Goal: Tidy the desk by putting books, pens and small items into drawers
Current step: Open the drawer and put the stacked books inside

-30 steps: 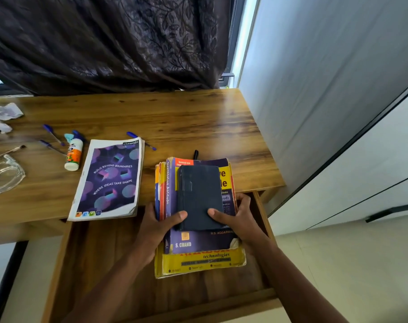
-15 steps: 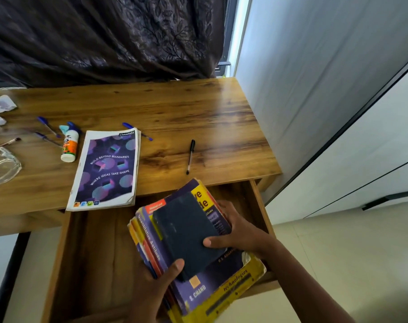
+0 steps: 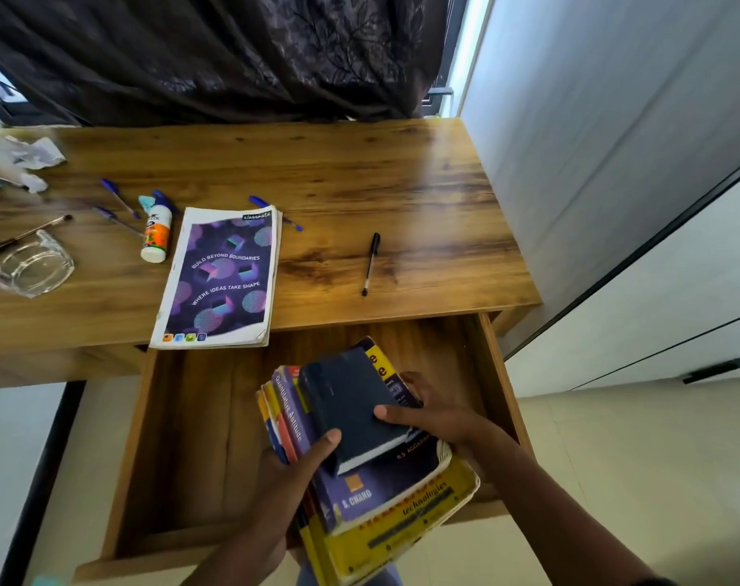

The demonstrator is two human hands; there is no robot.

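A stack of books (image 3: 376, 496) with a dark blue book (image 3: 351, 403) on top hangs tilted over the open wooden drawer (image 3: 190, 437). My left hand (image 3: 292, 480) grips the stack's left side, thumb on the dark blue book. My right hand (image 3: 440, 420) holds the right side, thumb pressing the top book. On the desk (image 3: 360, 184) lie a purple notebook (image 3: 224, 281), a black pen (image 3: 370, 264), several blue pens (image 3: 116, 196) and a glue bottle (image 3: 157, 234).
A glass ashtray (image 3: 34, 268) and crumpled paper (image 3: 30, 152) sit at the desk's left. A dark curtain (image 3: 212, 52) hangs behind the desk. A white wall and cabinet (image 3: 634, 184) stand close on the right. The drawer's floor shows bare wood on the left.
The stack has come off the desk and down over the open drawer, tilting. Lifting it uncovered the black pen on the desk. Both hands kept their hold.
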